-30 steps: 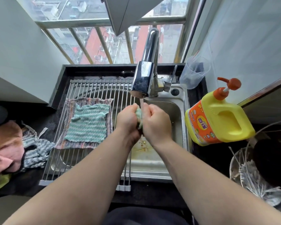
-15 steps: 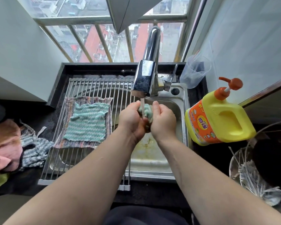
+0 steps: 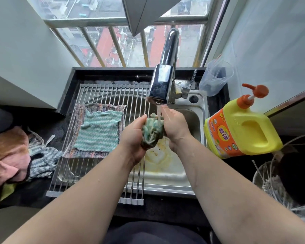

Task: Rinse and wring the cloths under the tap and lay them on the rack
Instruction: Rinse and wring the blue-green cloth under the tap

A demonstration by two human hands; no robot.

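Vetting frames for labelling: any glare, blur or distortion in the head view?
Head view throughout: soft daylight from the window, no hard shadows; wide-angle bends the window bars and stretches the forearms; bright reflections on the tap; the green cloth between left hand and right hand is slightly blurred, as is the cloth pile at the left edge.

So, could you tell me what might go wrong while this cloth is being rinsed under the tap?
The stream hits the bunched cloth held close under the tap, so spray may reach the detergent bottle and counter. The rack already holds two stacked cloths; a third piled on may dry poorly.
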